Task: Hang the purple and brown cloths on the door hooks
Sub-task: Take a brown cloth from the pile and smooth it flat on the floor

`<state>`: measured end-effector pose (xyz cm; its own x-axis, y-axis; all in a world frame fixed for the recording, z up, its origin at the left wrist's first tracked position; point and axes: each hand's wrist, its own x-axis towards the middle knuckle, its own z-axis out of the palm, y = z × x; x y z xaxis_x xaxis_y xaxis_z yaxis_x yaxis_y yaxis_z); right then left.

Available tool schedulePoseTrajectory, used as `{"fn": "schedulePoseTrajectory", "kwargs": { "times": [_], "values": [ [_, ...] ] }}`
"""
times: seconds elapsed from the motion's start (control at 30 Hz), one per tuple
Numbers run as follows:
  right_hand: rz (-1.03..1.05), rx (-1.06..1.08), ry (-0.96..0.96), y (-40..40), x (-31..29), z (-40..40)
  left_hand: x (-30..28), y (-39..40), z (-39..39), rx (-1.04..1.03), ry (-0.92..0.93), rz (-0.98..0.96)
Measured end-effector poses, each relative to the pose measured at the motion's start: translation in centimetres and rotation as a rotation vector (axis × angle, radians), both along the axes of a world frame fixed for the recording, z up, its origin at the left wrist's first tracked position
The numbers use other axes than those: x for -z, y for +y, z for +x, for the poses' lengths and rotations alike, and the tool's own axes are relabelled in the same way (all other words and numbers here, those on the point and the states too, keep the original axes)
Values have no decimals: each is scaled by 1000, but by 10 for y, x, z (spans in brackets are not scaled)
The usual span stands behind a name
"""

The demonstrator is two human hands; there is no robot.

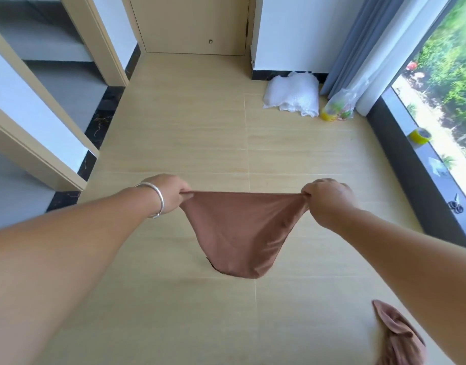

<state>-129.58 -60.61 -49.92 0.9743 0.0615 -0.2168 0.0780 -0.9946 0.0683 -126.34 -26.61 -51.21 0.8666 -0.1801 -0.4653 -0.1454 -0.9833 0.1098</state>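
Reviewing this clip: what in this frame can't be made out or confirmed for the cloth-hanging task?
- Door hooks: none in the head view; the door is cut off by the top edge.
- Purple cloth: not seen; only the brown cloth, gripped by the left hand and right hand.
- Second cloth on the floor: cut off by the bottom edge and the right forearm.
- Small dark item on the window ledge: too small to identify.

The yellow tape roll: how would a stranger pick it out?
Find the big window on the right and follow its dark sill down. The yellow tape roll sits alone on that sill, unlike the yellowish plastic bag on the floor.
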Motion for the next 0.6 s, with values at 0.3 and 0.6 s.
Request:
{"fn": "schedulePoseTrajectory", "kwargs": {
  "times": [0.3,0.6],
  "values": [
    [95,-49,-21,-15,6,-17,-10,3,-43,-58,-94,-32],
    [220,-79,239,-29,143,-127,131,10,-163,-24,138,-94]
  ]
}}
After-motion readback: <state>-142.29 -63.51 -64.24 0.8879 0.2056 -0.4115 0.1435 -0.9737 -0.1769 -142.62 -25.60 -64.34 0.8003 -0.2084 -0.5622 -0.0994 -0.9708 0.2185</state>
